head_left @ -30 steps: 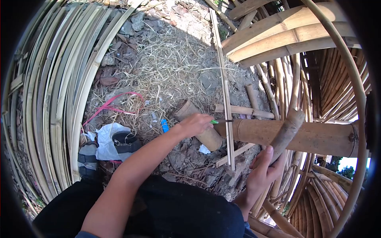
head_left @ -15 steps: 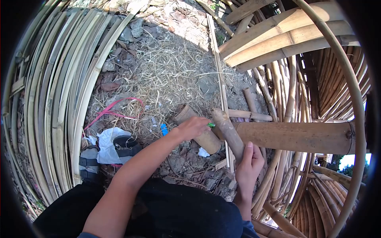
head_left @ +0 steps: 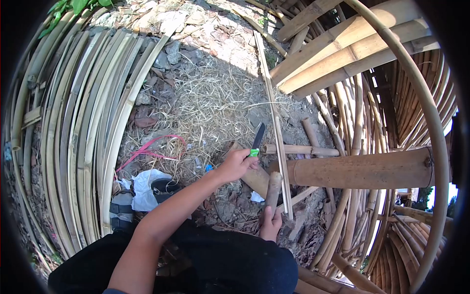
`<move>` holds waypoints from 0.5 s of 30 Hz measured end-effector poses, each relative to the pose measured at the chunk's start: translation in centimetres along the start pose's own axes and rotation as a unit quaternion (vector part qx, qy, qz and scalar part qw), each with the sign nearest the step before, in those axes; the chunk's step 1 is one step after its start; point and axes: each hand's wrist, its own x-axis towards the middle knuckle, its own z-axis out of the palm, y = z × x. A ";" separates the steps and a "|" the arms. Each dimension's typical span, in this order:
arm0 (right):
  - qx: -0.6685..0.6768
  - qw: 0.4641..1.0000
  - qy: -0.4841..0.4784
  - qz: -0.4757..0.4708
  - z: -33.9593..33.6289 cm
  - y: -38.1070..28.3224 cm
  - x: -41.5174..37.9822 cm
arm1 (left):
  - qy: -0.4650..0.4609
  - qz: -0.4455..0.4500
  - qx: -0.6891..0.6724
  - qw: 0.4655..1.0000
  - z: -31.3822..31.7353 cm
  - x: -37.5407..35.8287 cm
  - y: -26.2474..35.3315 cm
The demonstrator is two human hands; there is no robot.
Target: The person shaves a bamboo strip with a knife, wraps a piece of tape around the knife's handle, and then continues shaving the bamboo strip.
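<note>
My left hand (head_left: 236, 165) is closed round the green handle of a knife (head_left: 256, 143), whose dark blade points up and away from me. In my right hand (head_left: 270, 223) is a short bamboo piece (head_left: 274, 188), gripped near its lower end and standing roughly lengthwise in view. Behind my left hand a thick bamboo section (head_left: 257, 180) lies on the ground, partly hidden by that hand. A long thin bamboo strip (head_left: 277, 127) passes just beside the short piece. To the right lies a large bamboo pole (head_left: 362, 171).
Long split bamboo strips (head_left: 93, 122) are stacked on the left. Pale shavings (head_left: 210, 105) cover the ground ahead, near a pink ribbon (head_left: 147, 153) and a white wrapper (head_left: 143, 188). Wide bamboo slats (head_left: 342, 49) jut in at the upper right. A curved pole (head_left: 431, 108) arches along the right.
The knife blade has swung up into view, away from the bamboo. My right hand has moved left and down, and the short bamboo piece has moved lower with it, now more upright in view.
</note>
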 end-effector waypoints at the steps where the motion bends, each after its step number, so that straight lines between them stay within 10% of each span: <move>1: -0.180 0.982 0.011 -0.062 -0.9 5.9 -0.6 | 0.003 -0.027 -0.075 0.997 -0.2 0.0 0.8; 6: -0.544 0.830 0.049 0.114 2.9 13.6 -4.5 | -0.027 0.010 -0.039 0.999 -1.1 -1.6 7.8; 7: -0.602 0.797 -0.043 -0.003 1.9 14.4 -2.9 | -0.034 0.025 -0.021 0.999 -1.1 -1.7 9.2; 11: -0.164 0.965 -0.043 -0.200 5.1 -5.9 -1.0 | -0.053 0.042 0.103 0.992 -1.2 -3.1 15.1; 15: 0.170 0.922 -0.113 -0.330 8.4 -17.9 0.9 | -0.062 0.063 0.191 0.978 -1.8 -4.1 21.0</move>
